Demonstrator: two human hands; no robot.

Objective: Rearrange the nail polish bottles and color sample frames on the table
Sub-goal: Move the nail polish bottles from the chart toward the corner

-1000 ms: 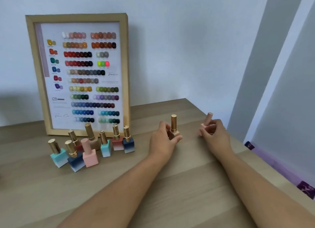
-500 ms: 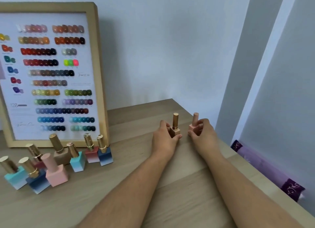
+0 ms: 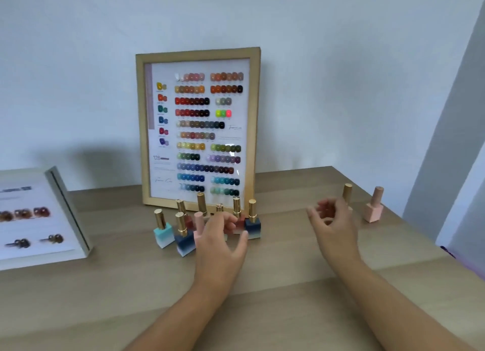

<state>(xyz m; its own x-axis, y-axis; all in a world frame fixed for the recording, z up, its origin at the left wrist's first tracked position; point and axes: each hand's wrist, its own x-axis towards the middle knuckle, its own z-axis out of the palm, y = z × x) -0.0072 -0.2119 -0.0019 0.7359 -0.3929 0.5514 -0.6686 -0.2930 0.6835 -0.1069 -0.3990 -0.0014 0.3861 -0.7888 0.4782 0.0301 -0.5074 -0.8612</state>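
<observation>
Bottles cluster right under your left grip, fingers spread, holding nothing. Right grip loosely curled, empty, two bottles just beyond it. Probably glass: light, slick, top-heavy. Pinch the square base, not the cap.

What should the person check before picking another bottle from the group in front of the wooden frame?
1. Left hand empty, fingers spread: ok.
2. Right hand empty: ok, nothing seen in it, though blurred.
3. Pink bottle and gold-capped bottle at right standing upright: ok.
4. Bottles in the group upright: cannot tell, the left hand hides some.
5. Wooden frame stands close behind the group: not ok, easy to knock.
6. Bare table for setting down: ok.
</observation>
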